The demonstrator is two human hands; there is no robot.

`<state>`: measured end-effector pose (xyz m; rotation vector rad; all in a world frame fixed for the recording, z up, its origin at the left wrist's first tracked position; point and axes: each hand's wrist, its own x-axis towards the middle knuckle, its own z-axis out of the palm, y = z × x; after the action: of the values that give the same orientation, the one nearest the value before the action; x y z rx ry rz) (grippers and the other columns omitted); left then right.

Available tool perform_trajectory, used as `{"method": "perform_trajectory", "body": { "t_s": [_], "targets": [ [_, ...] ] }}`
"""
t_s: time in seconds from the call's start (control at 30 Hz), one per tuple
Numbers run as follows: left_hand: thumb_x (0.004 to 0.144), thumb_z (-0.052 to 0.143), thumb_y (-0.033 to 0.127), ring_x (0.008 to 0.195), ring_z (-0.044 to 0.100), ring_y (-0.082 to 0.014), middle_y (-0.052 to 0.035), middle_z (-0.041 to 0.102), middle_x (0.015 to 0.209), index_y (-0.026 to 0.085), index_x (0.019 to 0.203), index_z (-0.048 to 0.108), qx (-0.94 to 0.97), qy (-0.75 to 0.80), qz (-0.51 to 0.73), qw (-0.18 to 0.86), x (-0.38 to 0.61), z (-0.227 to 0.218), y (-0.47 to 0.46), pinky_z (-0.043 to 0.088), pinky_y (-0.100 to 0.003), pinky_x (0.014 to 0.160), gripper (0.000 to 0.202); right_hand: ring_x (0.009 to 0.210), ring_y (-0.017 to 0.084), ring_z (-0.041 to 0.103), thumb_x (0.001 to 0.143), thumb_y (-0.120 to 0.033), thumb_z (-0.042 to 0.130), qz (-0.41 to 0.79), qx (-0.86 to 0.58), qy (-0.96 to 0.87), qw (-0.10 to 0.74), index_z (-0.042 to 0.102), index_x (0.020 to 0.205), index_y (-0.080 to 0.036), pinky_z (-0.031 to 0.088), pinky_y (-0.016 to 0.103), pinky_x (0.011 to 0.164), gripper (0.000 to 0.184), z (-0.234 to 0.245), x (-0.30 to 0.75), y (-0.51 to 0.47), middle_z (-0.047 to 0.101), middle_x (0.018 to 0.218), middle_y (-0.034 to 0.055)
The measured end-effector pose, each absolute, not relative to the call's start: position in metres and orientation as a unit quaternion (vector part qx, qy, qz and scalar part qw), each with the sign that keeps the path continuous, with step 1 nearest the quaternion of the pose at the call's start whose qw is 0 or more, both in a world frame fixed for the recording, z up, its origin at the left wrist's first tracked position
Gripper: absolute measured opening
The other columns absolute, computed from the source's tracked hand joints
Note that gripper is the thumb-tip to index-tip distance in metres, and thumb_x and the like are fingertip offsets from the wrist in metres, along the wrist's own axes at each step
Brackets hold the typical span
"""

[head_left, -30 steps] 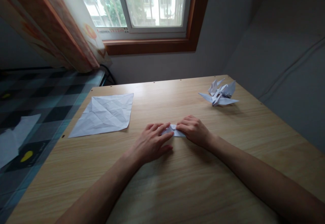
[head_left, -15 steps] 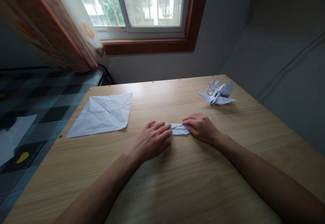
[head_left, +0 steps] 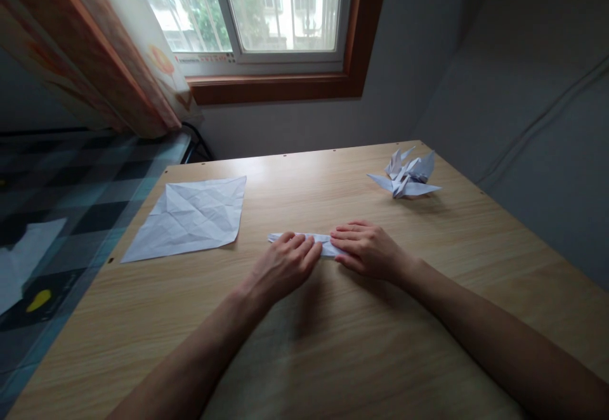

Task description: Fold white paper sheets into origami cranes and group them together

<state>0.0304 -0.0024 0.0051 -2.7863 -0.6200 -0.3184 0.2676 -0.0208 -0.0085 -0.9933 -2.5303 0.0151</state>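
A narrow strip of folded white paper (head_left: 328,248) lies on the wooden table in front of me, its left tip poking out past my fingers. My left hand (head_left: 291,261) is closed over the strip's left part with bent fingers close together; its thumb is hidden. On the right end rests my right hand (head_left: 365,249), its fingers stretched out flat across the paper. Part of the strip is covered by both hands, so not all its folds show.
A creased white sheet (head_left: 200,217) lies at the table's left. Folded paper cranes (head_left: 404,177) stand at the far right corner. Beyond the left edge, more white paper (head_left: 35,249) lies on a checked cloth (head_left: 90,210). A window and curtain are behind the table.
My right hand has slid left and lies flatter over the paper. My left hand's fingers have drawn closer together, and the strip's left tip now shows.
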Motion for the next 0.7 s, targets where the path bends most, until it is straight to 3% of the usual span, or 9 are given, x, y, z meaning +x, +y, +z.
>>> {"method": "perform_trajectory", "body": {
  "t_s": [0.13, 0.3, 0.4, 0.53, 0.6, 0.7],
  "targets": [
    [0.097, 0.037, 0.016, 0.088, 0.063, -0.0226, -0.0104, 0.068, 0.093, 0.012, 0.109, 0.057, -0.958, -0.236, -0.116, 0.111, 0.034, 0.003, -0.002, 0.044, -0.035, 0.074, 0.023, 0.105, 0.026, 0.067, 0.091, -0.042, 0.057, 0.147, -0.383, -0.863, 0.295, 0.073, 0.099, -0.019, 0.047, 0.04, 0.095, 0.029, -0.014, 0.272, -0.018, 0.074, 0.105, 0.0106],
    [0.095, 0.044, 0.016, 0.078, 0.064, -0.0217, -0.0062, 0.069, 0.083, 0.016, 0.091, 0.062, -0.943, -0.284, -0.143, 0.102, 0.035, 0.005, -0.001, 0.043, -0.035, 0.07, 0.019, 0.095, 0.026, 0.069, 0.089, -0.068, 0.041, 0.492, -0.408, -0.632, 0.438, 0.071, 0.107, -0.015, 0.051, 0.04, 0.085, 0.063, -0.022, 0.275, -0.004, 0.075, 0.1, 0.0134],
    [0.093, 0.045, 0.017, 0.075, 0.065, -0.0208, -0.0062, 0.071, 0.08, 0.016, 0.088, 0.065, -0.911, -0.338, -0.228, 0.061, 0.036, 0.012, -0.004, 0.044, -0.035, 0.071, 0.021, 0.102, 0.026, 0.067, 0.089, -0.068, 0.037, 0.589, -0.377, -0.492, 0.518, 0.069, 0.108, -0.016, 0.05, 0.042, 0.089, 0.064, -0.018, 0.277, 0.006, 0.073, 0.106, 0.0141],
    [0.09, 0.053, 0.026, 0.07, 0.066, -0.0174, -0.005, 0.073, 0.08, 0.017, 0.092, 0.069, -0.789, -0.429, -0.403, -0.175, 0.042, 0.026, -0.01, 0.048, -0.029, 0.066, 0.019, 0.098, 0.023, 0.067, 0.08, -0.045, 0.064, 0.622, -0.339, -0.436, 0.555, 0.069, 0.104, -0.02, 0.052, 0.039, 0.086, 0.035, -0.007, 0.266, 0.003, 0.072, 0.109, 0.0096],
    [0.086, 0.058, 0.032, 0.065, 0.065, -0.0168, -0.0039, 0.073, 0.077, 0.016, 0.093, 0.07, -0.69, -0.445, -0.455, -0.345, 0.047, 0.031, -0.012, 0.048, -0.026, 0.058, 0.021, 0.092, 0.021, 0.068, 0.072, -0.035, 0.073, 0.634, -0.328, -0.448, 0.538, 0.069, 0.105, -0.02, 0.053, 0.035, 0.082, 0.037, -0.003, 0.252, -0.005, 0.072, 0.104, 0.0078],
    [0.077, 0.069, 0.037, 0.063, 0.066, -0.0183, -0.0037, 0.072, 0.071, 0.014, 0.089, 0.069, -0.565, -0.433, -0.488, -0.505, 0.054, 0.03, -0.013, 0.05, -0.026, 0.055, 0.026, 0.074, 0.017, 0.066, 0.068, -0.035, 0.078, 0.607, -0.359, -0.462, 0.538, 0.071, 0.094, -0.018, 0.055, 0.031, 0.068, 0.032, -0.002, 0.228, -0.018, 0.073, 0.085, 0.0045]
  ]
}}
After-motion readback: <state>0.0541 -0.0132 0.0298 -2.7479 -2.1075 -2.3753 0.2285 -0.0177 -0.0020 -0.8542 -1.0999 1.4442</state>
